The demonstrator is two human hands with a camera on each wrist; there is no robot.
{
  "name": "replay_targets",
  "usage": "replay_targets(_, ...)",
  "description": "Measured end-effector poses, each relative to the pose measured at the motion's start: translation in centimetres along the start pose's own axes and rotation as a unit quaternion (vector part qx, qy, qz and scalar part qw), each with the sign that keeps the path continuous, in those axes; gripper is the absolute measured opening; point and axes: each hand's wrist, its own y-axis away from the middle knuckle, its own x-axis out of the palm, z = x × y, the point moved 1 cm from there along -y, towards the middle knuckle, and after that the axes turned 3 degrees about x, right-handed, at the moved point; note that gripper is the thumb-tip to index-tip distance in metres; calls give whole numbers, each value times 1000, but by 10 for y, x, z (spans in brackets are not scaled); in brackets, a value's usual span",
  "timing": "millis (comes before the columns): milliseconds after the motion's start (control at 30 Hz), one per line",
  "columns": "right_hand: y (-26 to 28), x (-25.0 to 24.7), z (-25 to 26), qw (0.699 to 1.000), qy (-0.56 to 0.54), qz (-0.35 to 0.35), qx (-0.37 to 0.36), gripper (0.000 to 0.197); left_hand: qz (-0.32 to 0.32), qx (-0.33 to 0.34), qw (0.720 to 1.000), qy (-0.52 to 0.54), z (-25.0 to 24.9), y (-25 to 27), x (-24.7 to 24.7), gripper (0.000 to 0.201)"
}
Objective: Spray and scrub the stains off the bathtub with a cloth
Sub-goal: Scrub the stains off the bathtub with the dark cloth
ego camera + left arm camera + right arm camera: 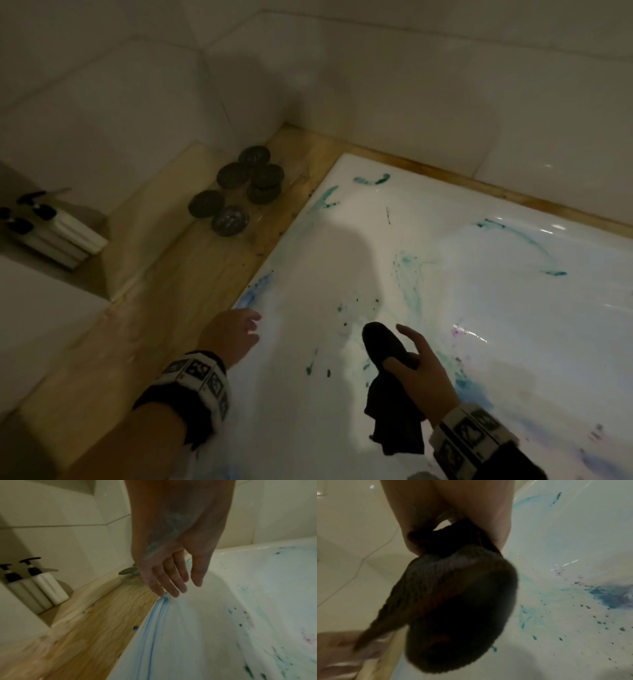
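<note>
Dark cloth (387, 373) pinched loosely in right hand (423, 373), most of it dangling below the grip over stained bathtub (513, 308). Left hand (236, 334) flat, fingers straight, holding nothing, at the rim. Could slip free mid-scrub; wet enamel, slack hold.

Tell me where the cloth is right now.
The dark cloth hangs from the right hand, low and centre-right in the head view, over the stained white bathtub; the empty left hand reaches near the tub's left rim.
</note>
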Motion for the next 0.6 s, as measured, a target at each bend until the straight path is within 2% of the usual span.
replay_targets(67, -20, -12, -1, 999, -11, -21, 29, 49, -24, -26, 999, 4, 4, -16, 3, 38)
replay_targets(233, -59, -39, 0, 997, 9, -49, 62, 39, -74, -4, 997, -8, -15, -64, 5, 47)
replay_targets(333, -82, -54, 7, 995, 33, -64, 63, 44, -93, 5, 995, -36, -29, -104, 2, 58)
replay_targets(433, -106, -69, 24, 994, 53, -82, 53, 49, -90, -25, 987, -134, -42, -133, 3, 77)
replay_targets(500, -124, -77, 41, 992, 84, -91, 40, 51, -89, -36, 983, -154, -50, -151, 3, 88)
replay_targets(600, -153, -84, 75, 984, 148, -95, 4, 50, -40, -64, 981, -181, -55, -174, 3, 91)
